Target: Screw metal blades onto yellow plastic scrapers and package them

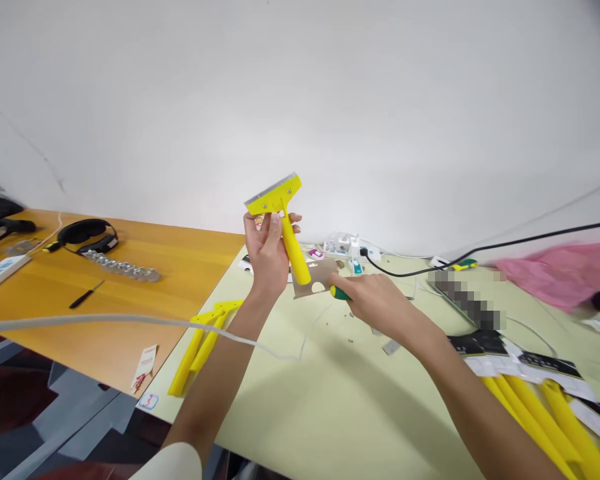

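Observation:
My left hand (270, 253) is raised above the table and closed on a yellow scraper (296, 257). The scraper's metal blade edge points up and away, two screws show on its head, and its handle slants down to the right. To its right, my right hand (377, 297) is closed on a green-and-yellow handle (340, 293); the rest of that tool is hidden. Behind both hands lies a grey-brown card (307, 291) with cut-outs. Two more yellow scrapers (200, 347) lie beside my left forearm at the table's left edge.
Packaged yellow-handled scrapers (535, 413) lie at the right. A power strip (340, 247) and a black cable (480, 250) run along the wall. A white cable (130, 320) crosses in front. On the wooden table (195, 267) are headphones (90, 233) and a thin screwdriver (85, 295).

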### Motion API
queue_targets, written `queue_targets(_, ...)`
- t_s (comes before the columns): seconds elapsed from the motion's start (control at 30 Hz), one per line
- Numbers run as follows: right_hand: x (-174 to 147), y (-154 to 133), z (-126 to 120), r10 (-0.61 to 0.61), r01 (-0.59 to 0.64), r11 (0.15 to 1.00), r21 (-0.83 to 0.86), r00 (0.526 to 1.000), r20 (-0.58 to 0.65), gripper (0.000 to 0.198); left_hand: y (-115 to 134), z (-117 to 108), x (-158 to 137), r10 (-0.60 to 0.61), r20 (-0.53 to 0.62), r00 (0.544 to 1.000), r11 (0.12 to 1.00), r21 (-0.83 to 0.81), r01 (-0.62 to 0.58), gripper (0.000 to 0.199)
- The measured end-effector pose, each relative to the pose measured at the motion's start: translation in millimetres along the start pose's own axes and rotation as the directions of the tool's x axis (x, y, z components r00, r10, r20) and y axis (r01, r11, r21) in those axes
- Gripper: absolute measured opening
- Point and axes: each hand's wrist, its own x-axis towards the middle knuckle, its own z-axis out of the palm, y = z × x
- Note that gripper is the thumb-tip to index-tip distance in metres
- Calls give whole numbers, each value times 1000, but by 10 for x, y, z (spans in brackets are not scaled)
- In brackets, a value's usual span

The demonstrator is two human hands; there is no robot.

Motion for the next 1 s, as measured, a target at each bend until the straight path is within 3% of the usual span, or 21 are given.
queue_targets(0.2, -328, 113, 16, 24, -27, 999, -37, 996, -81, 44, -376, 155, -169, -146, 41, 988, 988, -43, 148, 43)
queue_targets(0.47, -461, 162, -29, 47, -49, 999, -7, 988, -147, 50, -559, 140, -262, -262, 82, 961, 964, -29, 265, 53)
queue_targets(0.63, -491, 188, -43, 66, -85, 995, -60, 960, -271, 44, -572, 60, -266, -375, 194, 906, 920, 197, 339, 43)
queue_targets(0.83, -557, 236, -46, 85, -140, 988, -64, 843, -531, 46, -415, 84, -179, -460, 234, 856, 780, 567, 264, 33)
queue_targets(0.93, -540, 232, -29, 152, -134, 988, 76, 773, -616, 40, -346, 145, -164, -566, 260, 783, 729, 602, 326, 32)
queue_targets(1.0, -493, 234, -4, 271, -138, 959, 248, 707, -653, 28, -330, 174, -168, -628, 262, 733, 707, 586, 396, 33)
